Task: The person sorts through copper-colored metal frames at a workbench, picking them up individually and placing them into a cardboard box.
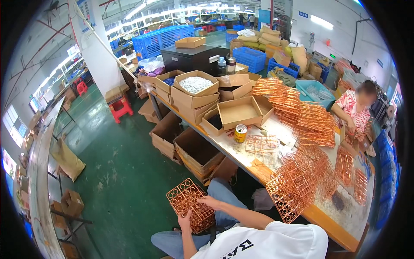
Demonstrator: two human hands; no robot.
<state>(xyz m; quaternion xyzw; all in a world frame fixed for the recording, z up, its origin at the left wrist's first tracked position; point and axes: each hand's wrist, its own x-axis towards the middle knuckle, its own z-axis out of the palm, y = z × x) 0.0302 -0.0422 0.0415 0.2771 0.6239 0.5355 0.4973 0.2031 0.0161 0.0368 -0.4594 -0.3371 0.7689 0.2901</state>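
Observation:
A stack of copper-coloured grid frames with rows of rings [188,193] rests over my lap, between my knees. My left hand [185,222] grips its near left edge, thumb on top. Across the stack's right side lies my right hand [210,202], its fingers bent onto the upper frame; whether they pinch a single part is too small to make out. More copper-coloured frames [297,181] lie in a loose spread on the worktable to my right, some overhanging its wooden edge.
On the worktable [345,216] stand a yellow can [240,133], open cardboard boxes [239,113], a box of white pieces [195,85] and tall frame piles [317,123]. Large cartons [198,151] sit beneath its edge. A co-worker [355,105] handles frames at the far right.

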